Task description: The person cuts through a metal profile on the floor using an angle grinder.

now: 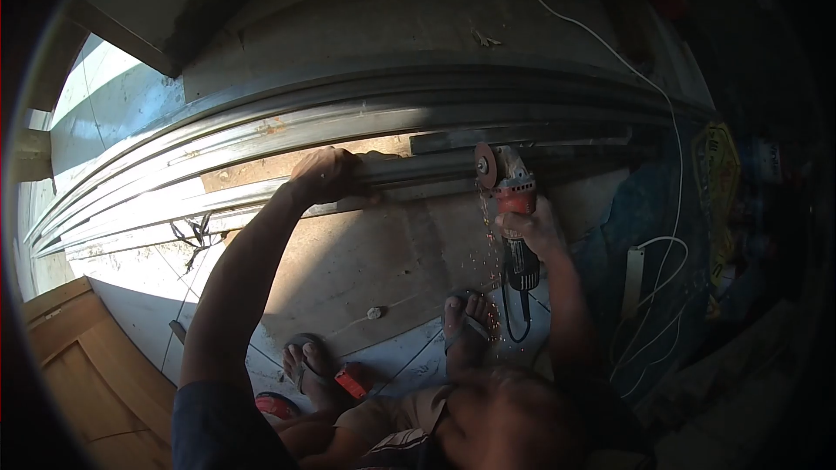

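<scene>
My right hand (537,231) is wrapped round the body of a red and black angle grinder (516,200). Its reddish-brown disc (486,165) stands upright at a long metal bar (427,170), and orange sparks (488,226) fall from there toward the floor. My left hand (326,176) is closed round the metal bar, to the left of the disc. The exact point where disc and bar meet is too dark to make out. Beyond the bar lie several more long metal bars (296,126), running side by side.
A brown board (366,270) lies under the bars on the tiled floor (157,296). My sandalled feet (466,322) are close to the sparks. A white cable (610,48) runs to a power strip (634,274) at right. A red object (350,380) lies between my feet; a wooden panel (100,374) is at left.
</scene>
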Tool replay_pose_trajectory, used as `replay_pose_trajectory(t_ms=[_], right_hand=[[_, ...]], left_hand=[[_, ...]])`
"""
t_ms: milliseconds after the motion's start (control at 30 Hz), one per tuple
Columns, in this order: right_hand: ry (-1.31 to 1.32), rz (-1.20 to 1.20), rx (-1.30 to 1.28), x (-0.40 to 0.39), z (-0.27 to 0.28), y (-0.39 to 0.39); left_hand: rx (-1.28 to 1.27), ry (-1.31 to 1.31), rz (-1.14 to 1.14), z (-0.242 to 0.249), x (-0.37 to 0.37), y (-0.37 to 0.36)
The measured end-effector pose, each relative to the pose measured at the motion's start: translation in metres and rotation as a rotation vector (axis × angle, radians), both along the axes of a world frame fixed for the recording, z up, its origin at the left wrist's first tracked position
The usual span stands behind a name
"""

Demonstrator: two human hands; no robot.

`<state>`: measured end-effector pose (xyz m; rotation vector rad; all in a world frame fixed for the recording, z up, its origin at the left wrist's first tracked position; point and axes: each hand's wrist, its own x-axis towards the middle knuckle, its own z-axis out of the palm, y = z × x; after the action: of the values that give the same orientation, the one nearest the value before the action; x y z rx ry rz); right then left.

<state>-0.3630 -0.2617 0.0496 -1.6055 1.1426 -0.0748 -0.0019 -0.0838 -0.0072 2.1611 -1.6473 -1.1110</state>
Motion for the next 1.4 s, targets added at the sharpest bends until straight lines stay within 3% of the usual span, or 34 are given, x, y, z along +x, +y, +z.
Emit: replay_pose_trajectory(t_ms=[1400], right_hand=[[0.127, -0.083, -0.043, 0.012, 0.014, 0.014]], left_hand=[[0.009, 0.011, 0.093, -0.004, -0.003, 0.009]])
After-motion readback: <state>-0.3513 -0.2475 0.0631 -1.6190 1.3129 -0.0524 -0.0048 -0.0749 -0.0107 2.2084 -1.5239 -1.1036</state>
